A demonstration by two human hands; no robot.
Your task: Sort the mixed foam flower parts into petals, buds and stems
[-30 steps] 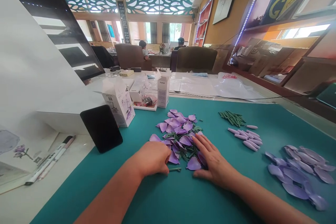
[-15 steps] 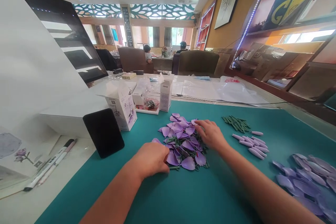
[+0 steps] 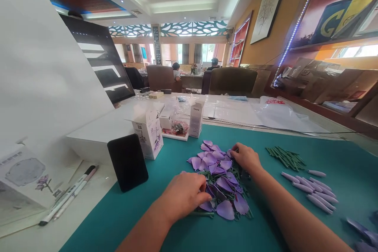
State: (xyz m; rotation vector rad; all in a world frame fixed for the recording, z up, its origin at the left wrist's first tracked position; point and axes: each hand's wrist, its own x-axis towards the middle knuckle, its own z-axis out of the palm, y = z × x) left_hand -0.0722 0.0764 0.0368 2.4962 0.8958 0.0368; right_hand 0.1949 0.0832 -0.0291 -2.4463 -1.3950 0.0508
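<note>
On the teal mat, the petal pile lies between our 2 hands: just beyond our left hand, just nearer than our right hand. Both are loosely curled, tips touching petals. We cannot tell if either grips 1. We judge light, spread fingertips best, sliding petals uncreased. A green stem lies just beneath the left fingertips.
</note>
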